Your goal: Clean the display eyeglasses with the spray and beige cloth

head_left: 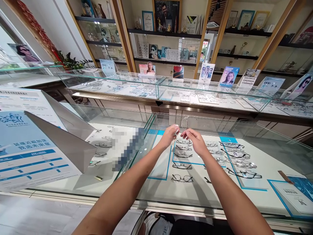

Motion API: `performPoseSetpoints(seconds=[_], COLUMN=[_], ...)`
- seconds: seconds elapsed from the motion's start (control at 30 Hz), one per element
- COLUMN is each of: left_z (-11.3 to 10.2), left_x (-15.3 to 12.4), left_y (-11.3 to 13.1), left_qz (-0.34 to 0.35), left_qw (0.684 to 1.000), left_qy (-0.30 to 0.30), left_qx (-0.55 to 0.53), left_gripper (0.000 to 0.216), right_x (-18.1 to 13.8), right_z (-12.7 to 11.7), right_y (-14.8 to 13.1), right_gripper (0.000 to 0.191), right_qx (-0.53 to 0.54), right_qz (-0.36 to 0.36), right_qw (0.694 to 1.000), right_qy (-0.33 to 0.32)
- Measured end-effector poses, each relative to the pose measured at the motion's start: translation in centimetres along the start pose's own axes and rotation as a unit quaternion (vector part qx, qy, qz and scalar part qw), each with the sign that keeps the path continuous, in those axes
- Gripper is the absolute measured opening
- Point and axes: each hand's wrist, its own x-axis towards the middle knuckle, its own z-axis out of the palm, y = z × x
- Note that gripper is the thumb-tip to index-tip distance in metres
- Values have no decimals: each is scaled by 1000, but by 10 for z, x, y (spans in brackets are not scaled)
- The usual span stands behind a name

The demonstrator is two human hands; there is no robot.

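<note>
Both my arms reach out over a glass display case. My right hand (195, 139) pinches a thin-rimmed pair of eyeglasses (185, 123), with one round lens standing up above the fingers. Much of the frame is hidden or too fine to follow. Close by on the left, my left hand (170, 135) is closed, and a bit of something white shows at its fingertips; what it is I cannot make out. Below the hands, rows of eyeglasses lie in the case, among them a dark-rimmed pair (182, 178) near the front and another pair (182, 165) behind it.
A blue and white folded sign (36, 153) stands on the glass at left. More eyeglasses (241, 153) lie to the right, near a blue-edged card (293, 197). Behind runs a second glass case (117, 86) topped with small signs, then shelves (166, 32) with pictures.
</note>
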Motion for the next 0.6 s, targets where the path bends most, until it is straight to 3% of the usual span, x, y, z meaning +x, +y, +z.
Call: performPoseSetpoints(seconds=[0.37, 0.6], left_z=[2, 2], left_x=[1, -5], left_y=[-3, -1], left_qz=[20, 41], left_qw=[998, 992], left_qy=[11, -11], left_qx=[55, 119], left_gripper=[56, 56], right_x=[-2, 4], right_z=[4, -6], right_y=[-5, 2], right_gripper=[46, 39], right_qx=[35, 40], right_qz=[9, 11], right_qw=[999, 998], right_qy=[-37, 53])
